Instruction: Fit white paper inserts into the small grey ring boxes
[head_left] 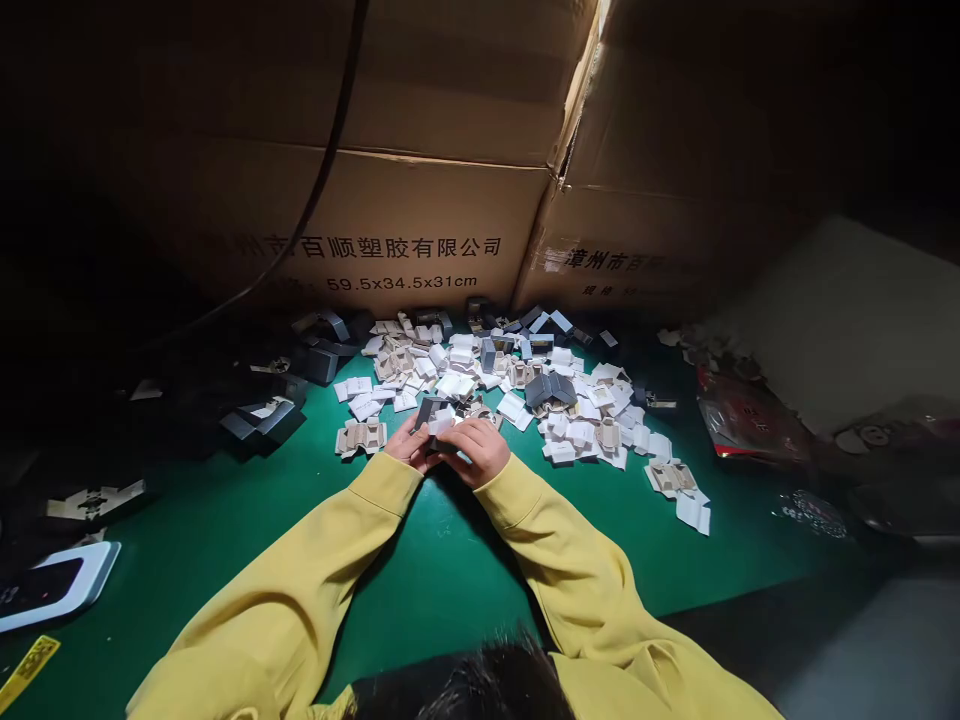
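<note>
Between my two hands, in the middle of the table, is a small dark box (430,410) with a folded white paper piece (441,421) at its opening. My left hand (407,441) is closed round the box's left side. Curled over the right side, my right hand (478,448) has its fingertips at the white piece and the box edge; its thumb is mostly hidden. Just beyond lies a spread pile of folded white papers (583,435) and greyish card inserts. One card insert (361,437) rests to the left of my left hand.
Dark open boxes (263,422) lie at the left, with more (551,389) on the pile. Large cardboard cartons (420,215) stand behind the green table (420,600). A white-edged device (97,578) sits at the left, a red plastic-wrapped packet (750,415) at the right. A dark cable (330,150) hangs at left.
</note>
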